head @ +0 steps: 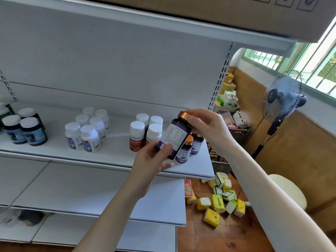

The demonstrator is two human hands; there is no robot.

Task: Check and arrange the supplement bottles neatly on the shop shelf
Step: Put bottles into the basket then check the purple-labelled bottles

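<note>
On the shelf (109,157), the dark bottles (27,130) stand at far left, the white bottles (87,131) in a block further along, and the red-label bottles (143,131) right of those, each group well apart from the next. You hold the purple bottle (175,137) tilted in the air above the shelf's right end. Your left hand (149,162) pinches its base, thumb on the label and fingers beneath, while your right hand (207,124) curls its fingers round the copper cap (184,114). The printed panel faces you, so this looks like the checking step. Read it squarely, test the cap with a light twist, and do not let the base slip from under the left thumb. Two shelved bottles (190,148) stand just behind. When you set this one down, lower it upright beside them, front label outward, without knocking the orange-capped one near the edge. Yellow boxes (218,202) litter the floor at lower right.
</note>
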